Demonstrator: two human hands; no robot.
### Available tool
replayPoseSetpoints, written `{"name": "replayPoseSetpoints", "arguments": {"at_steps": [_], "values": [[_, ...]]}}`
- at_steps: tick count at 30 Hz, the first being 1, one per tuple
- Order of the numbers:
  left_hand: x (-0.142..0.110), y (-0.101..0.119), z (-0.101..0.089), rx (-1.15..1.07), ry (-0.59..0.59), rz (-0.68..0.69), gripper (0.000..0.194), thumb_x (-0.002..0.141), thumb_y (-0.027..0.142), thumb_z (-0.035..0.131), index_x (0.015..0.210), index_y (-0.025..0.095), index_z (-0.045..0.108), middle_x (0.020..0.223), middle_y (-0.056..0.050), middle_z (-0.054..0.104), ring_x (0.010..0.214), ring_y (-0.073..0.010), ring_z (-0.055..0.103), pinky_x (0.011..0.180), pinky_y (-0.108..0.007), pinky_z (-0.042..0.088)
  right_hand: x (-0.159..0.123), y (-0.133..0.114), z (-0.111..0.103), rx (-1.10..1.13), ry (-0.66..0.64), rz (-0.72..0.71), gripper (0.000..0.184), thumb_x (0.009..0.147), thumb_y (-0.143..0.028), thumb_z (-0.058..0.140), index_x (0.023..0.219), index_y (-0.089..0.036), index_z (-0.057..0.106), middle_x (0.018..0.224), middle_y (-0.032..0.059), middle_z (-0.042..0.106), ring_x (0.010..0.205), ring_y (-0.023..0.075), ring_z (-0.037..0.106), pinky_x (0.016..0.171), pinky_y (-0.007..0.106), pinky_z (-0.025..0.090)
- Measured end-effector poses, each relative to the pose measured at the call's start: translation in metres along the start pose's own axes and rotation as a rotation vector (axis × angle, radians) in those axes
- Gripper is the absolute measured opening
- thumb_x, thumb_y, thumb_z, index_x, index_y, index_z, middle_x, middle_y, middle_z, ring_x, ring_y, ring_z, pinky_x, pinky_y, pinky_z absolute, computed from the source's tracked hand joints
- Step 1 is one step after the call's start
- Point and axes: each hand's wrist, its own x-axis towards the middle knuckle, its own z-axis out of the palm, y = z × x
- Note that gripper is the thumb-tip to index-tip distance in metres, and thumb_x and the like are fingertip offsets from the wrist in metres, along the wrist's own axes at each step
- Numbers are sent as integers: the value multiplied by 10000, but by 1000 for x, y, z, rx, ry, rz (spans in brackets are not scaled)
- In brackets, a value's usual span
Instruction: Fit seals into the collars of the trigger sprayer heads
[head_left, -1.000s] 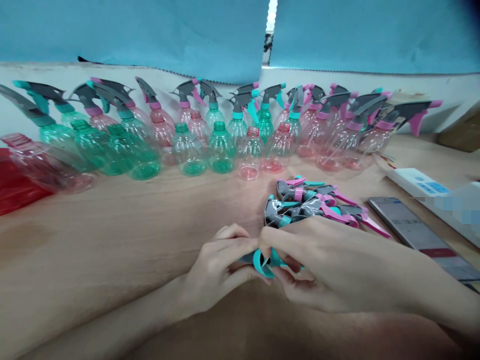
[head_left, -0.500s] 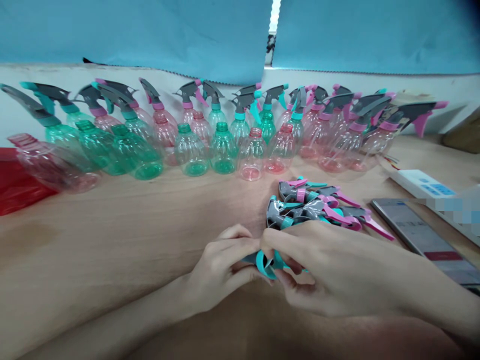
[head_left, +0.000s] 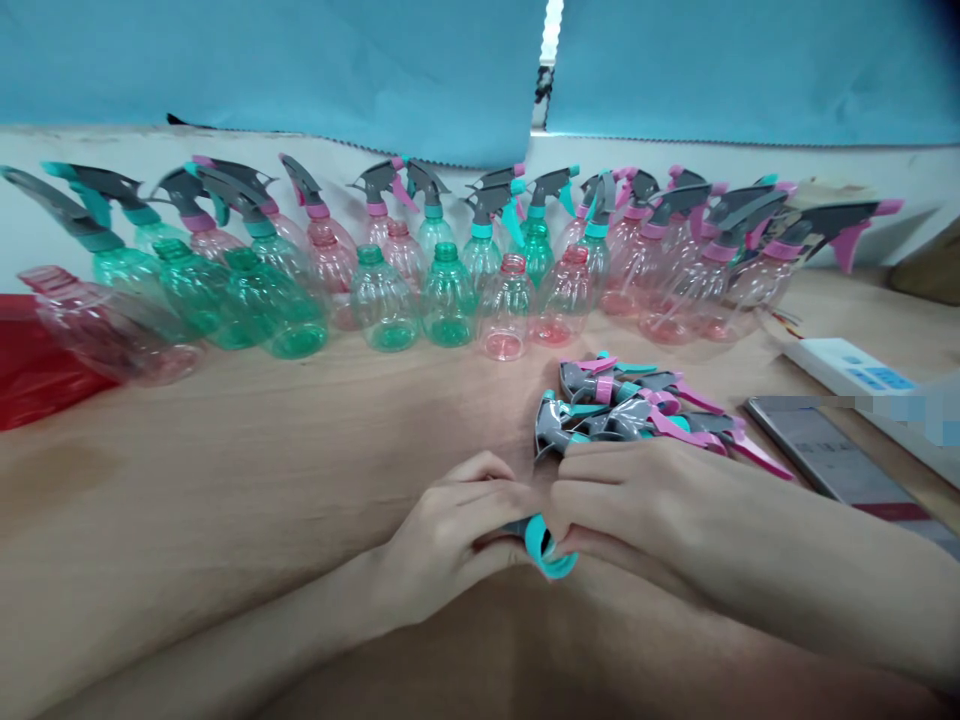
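Observation:
A grey and turquoise trigger spray head (head_left: 538, 542) is in my hands, low over the table in front of me. My left hand (head_left: 454, 525) is closed around its grey body from the left. At its turquoise collar, my right hand (head_left: 637, 500) has curled fingers pressed against the part. The fingertips and much of the spray head are hidden. Just beyond my right hand lies a pile of loose spray heads (head_left: 622, 415), grey with pink or turquoise parts.
Several open-necked bottles, such as a green bottle (head_left: 448, 300) and a pink bottle (head_left: 506, 310), stand farther back. Behind them are bottles with spray heads fitted (head_left: 480, 240). A phone (head_left: 825, 460) and a white box (head_left: 847, 365) lie right; a red bag (head_left: 45, 370) lies left.
The spray head has shifted slightly right and down, its turquoise collar more exposed. My right hand has turned, its fingers now folded more closely together over the part.

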Motion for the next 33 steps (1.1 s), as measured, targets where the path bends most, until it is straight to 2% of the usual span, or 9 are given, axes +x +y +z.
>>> {"name": "replayPoseSetpoints", "arguments": {"at_steps": [3,6,9,12,15,19,23,29,33], "values": [[0,-1,-1,-19,3,-42,160,885,207,557,1004,156,652,836,-54,672,816,-170,520,719,-271,503,-4,0,-4,8,-78,25,287,795,-21,539,960,-251,582,878,-33,630,724,144,580,641,265,442],[0,-2,-2,-39,45,-140,249,872,241,582,1103,165,634,856,-58,675,834,-174,536,714,-274,506,-6,0,-12,103,-50,52,193,867,-95,487,848,-257,590,864,-43,624,735,125,574,627,245,413],[1,0,-3,-77,69,-191,247,853,286,609,1060,165,666,806,-59,677,796,-173,551,655,-259,510,-4,2,-17,150,86,63,183,905,-187,465,826,-234,624,821,-20,616,695,116,546,581,243,377],[2,3,-3,-125,69,-219,202,851,287,613,993,169,692,774,-63,685,782,-173,553,578,-225,505,2,4,-14,104,234,27,194,893,-184,482,778,-179,637,723,-1,593,608,108,495,528,248,334],[2,4,-3,-154,84,-247,208,840,277,630,1014,173,676,756,-51,701,803,-179,535,573,-216,507,7,7,-7,88,287,-21,159,868,-149,513,757,-153,627,687,-4,582,604,102,483,526,240,319],[2,3,-3,-133,104,-240,208,843,261,630,1027,171,661,687,-20,699,781,-169,514,650,-233,505,9,8,-3,161,233,-45,135,841,-93,534,753,-144,623,704,-9,576,661,94,489,579,218,347],[2,1,-3,-117,113,-231,205,828,263,647,1011,172,665,683,-20,701,768,-168,513,629,-225,494,9,7,-5,227,161,-26,120,846,-114,555,779,-161,644,739,-13,614,703,90,532,631,206,380],[2,2,-3,-96,140,-236,215,811,269,667,999,164,665,772,-38,701,766,-159,542,626,-221,497,6,8,-14,288,50,29,199,841,-96,560,923,-237,674,894,-41,683,821,88,593,749,202,399],[3,1,-2,-140,134,-253,226,825,256,649,1036,174,651,722,-24,697,777,-158,520,605,-196,498,7,9,-12,220,131,70,209,818,-69,560,895,-213,690,792,-41,676,671,79,577,627,204,391]]}}
